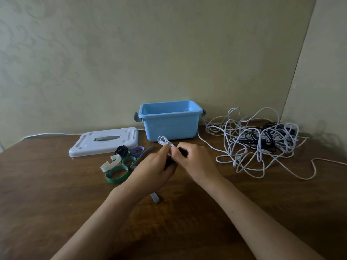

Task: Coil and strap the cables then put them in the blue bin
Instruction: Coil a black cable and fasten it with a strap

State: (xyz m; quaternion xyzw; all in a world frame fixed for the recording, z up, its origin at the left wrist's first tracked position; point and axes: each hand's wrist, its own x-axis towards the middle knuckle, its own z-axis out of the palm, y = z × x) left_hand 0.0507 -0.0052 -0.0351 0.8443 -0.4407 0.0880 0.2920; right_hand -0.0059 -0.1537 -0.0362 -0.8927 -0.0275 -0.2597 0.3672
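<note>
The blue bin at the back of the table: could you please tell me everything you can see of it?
The blue bin is a light blue, rectangular tub that looks like smooth plastic, with a rolled rim and walls tapering slightly downward. A grey latch sits at each short end. It stands upright and open on the wooden table, close to the wall, and looks empty. Its white lid lies flat to its left. A white cable runs past its right side; whether they touch is unclear.

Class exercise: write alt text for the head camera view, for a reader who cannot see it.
Over a wooden table, a person's left hand and right hand together grip a small coiled white cable with a dark strap. Behind stands an open blue bin, with its white lid and loose straps left, tangled cables right.
</note>
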